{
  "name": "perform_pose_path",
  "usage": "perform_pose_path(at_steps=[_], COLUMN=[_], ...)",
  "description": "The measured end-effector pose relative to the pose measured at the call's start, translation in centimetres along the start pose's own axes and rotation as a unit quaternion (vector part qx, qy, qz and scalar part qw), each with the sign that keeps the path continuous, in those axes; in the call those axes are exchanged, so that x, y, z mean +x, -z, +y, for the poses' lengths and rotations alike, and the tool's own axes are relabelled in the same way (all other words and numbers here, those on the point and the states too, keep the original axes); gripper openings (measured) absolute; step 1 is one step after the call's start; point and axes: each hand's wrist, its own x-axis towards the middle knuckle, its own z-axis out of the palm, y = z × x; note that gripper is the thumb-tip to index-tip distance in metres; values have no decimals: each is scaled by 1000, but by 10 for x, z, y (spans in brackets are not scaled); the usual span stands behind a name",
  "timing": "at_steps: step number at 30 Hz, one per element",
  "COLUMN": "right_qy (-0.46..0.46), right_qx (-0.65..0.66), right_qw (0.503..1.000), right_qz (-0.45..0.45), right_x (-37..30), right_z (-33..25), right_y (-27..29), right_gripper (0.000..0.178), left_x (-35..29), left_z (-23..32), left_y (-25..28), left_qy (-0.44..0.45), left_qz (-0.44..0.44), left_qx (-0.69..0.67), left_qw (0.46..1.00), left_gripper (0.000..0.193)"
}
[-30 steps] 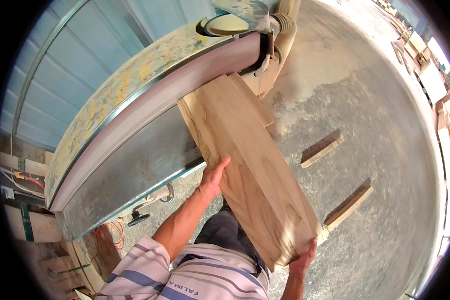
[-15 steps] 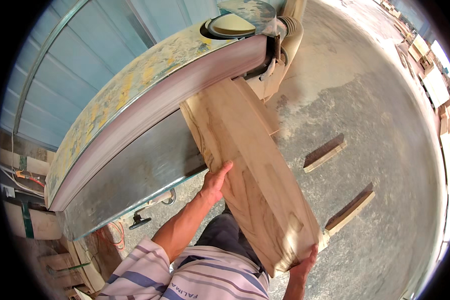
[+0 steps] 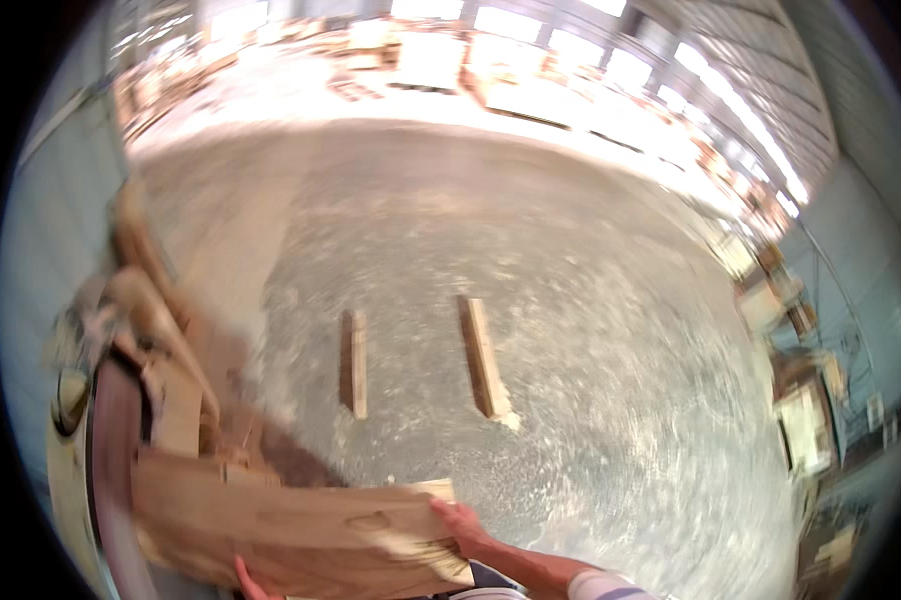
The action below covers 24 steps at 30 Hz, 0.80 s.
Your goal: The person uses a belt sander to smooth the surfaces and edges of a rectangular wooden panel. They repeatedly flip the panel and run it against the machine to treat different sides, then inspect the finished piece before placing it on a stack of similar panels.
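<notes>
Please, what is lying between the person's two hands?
The wooden board lies between the left hand, at its near edge, and the right hand, at its right end; the head view shows this.

Two strips (image 3: 359, 365) lie apart on the floor (image 3: 610, 330); left, blue wall (image 3: 50, 260); far, pale stacks (image 3: 430, 62), windows (image 3: 510, 23).

Floor (image 3: 620, 380) beyond the board (image 3: 300, 530): passable to the right and between two low obstacles, a left wooden strip (image 3: 360, 365) and a right wooden strip (image 3: 482, 360). Left side: obstructed by the belt machine (image 3: 115, 430) at the board's left end
</notes>
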Motion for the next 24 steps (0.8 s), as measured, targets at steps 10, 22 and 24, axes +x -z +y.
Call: perform_pose_path(at_steps=[10, 22, 24], right_qy=[-4, 157, 127], right_qx=[-48, 75, 47], right_qw=[999, 980, 986], right_qz=[11, 99, 94], right_x=[17, 0, -6], right_z=[31, -34, -34], right_y=[25, 92, 92], right_gripper=[61, 72, 69], left_x=[-36, -114, -110], left_z=[-8, 87, 100], left_y=[-19, -104, -104], left_qy=[-47, -190, -213], left_qz=[15, -219, -181], left_qx=[31, -38, -7], left_qw=[998, 956, 960], left_gripper=[70, 62, 59])
